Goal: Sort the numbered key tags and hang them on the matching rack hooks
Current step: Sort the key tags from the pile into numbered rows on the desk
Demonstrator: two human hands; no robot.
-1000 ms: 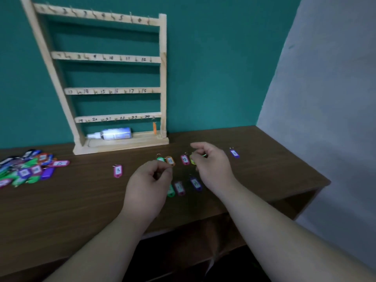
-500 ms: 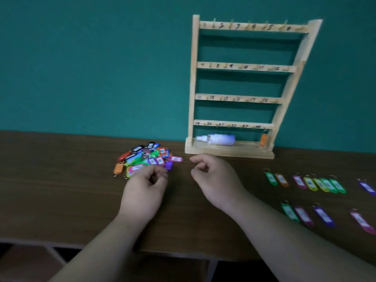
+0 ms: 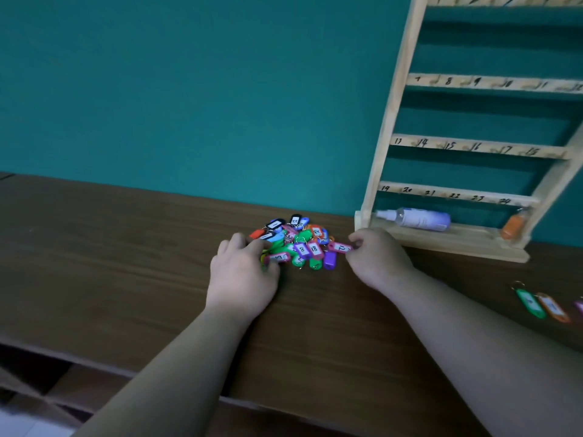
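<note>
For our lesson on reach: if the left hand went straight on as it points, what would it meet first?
The pile of key tags; the left hand seems to be at its near edge, though blur hides contact.

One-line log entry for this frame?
phase: sorting | left hand: fingers in tag pile, grip unclear | right hand: pinches pink tag 12 | rack: orange tag hangs under 24
</note>
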